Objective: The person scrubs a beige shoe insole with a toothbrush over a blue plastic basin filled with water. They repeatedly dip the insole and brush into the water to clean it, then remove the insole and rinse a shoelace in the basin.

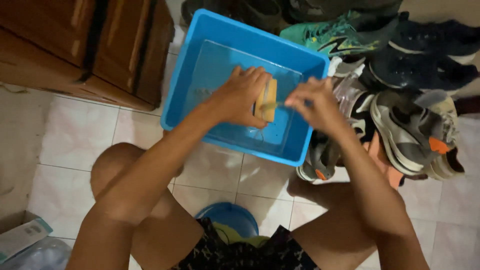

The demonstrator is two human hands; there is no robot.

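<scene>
Pale tiles (75, 145) with thin grey joints cover the floor under us, glossy enough to catch the light. At the upper left stands a dark brown wooden cabinet (85, 45), its base meeting the tiles. Along the right side lies a loose heap of shoes (415, 95): dark ones at the top, a green and black trainer (340, 32) just beyond the far rim of the tub, and grey and white ones with orange patches lower down, one of them touching the tub's right wall.

We squat with bare knees spread, and between them sits a blue plastic tub (200, 55), rectangular, with a little water in its bottom. Behind it, close to our lap, a round blue stool (227, 217) shows under dark patterned shorts. At the lower left corner lies a bit of clear plastic packaging (25, 245).

Over the tub our left hand (240, 97) curls its fingers around a tan block-shaped brush (266, 100), gripping it from the side and holding it above the water. Our right hand (312, 102) is just beside it, fingers pinched narrowly together on a thin pale strand (272, 105) that runs across to the brush; the motion blur keeps us from telling what the strand is.
</scene>
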